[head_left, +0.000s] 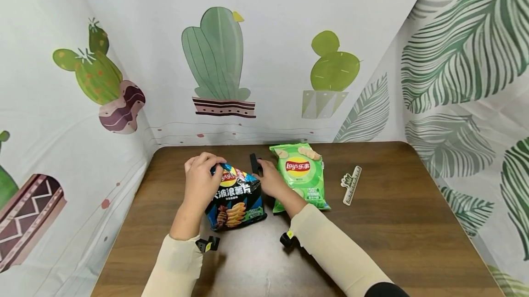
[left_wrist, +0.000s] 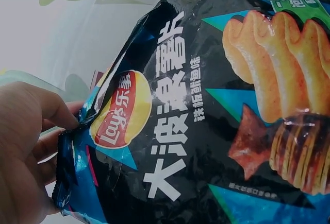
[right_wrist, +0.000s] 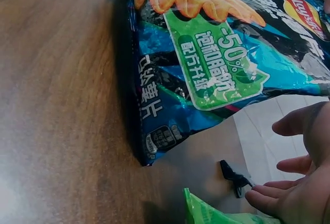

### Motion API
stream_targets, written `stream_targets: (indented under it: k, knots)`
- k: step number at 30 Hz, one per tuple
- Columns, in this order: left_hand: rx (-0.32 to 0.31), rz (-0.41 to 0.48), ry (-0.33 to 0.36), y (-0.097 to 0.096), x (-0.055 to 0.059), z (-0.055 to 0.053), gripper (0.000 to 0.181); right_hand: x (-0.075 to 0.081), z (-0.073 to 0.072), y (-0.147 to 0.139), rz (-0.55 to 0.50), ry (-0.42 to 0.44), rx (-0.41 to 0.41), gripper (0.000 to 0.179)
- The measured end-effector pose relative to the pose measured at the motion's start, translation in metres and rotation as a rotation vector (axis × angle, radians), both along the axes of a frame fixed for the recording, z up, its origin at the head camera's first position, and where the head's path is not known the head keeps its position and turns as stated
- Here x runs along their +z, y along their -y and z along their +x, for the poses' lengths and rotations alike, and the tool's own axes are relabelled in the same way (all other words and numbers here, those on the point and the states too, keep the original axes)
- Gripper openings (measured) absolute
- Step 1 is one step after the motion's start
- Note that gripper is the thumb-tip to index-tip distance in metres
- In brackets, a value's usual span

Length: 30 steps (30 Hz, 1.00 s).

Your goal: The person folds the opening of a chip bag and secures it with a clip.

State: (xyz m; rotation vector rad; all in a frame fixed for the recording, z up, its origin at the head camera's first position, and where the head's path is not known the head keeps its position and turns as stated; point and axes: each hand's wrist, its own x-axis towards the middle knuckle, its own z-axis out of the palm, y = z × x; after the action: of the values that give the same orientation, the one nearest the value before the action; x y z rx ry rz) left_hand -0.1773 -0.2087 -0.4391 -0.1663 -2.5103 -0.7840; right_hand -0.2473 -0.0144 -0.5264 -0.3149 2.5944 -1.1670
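Note:
My left hand [head_left: 202, 177] pinches the upper left corner of a black and blue bag of Lay's potato chips [head_left: 235, 203], which stands tilted on the table. In the left wrist view the thumb and fingers [left_wrist: 44, 110] of that hand hold the bag's top edge, which is folded over. To the right of the bag is my right hand [head_left: 274, 182], its fingers apart. Its fingertips [right_wrist: 260, 195] are at a black clip [head_left: 254, 164]; whether they touch it I cannot tell. A green Lay's bag [head_left: 303, 177] lies beside the right hand, partly hidden by the wrist.
A white clip with a piano-key pattern [head_left: 352, 186] lies on the brown wooden table [head_left: 392, 232], right of the green bag. Behind the table hangs a white cloth [head_left: 281, 58] printed with cacti and leaves.

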Motion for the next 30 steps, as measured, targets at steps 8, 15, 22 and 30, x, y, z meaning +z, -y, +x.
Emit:
stream_targets:
  k: [8,15,22,30]
  knots:
    - [-0.004,-0.005,0.002,0.000,-0.001,0.001,0.016,-0.002,-0.006,0.003,-0.007,0.023,-0.030,0.061]
    - [-0.003,-0.001,-0.004,0.000,-0.001,0.001,0.017,-0.004,-0.012,0.003,-0.033,0.029,-0.024,0.060]
    - [-0.002,-0.005,-0.004,0.001,-0.002,0.001,0.016,-0.006,-0.018,0.009,-0.034,0.065,-0.040,0.060]
    - [-0.003,0.001,-0.012,0.002,-0.004,0.000,0.016,-0.009,-0.030,0.011,0.016,0.066,-0.081,0.058]
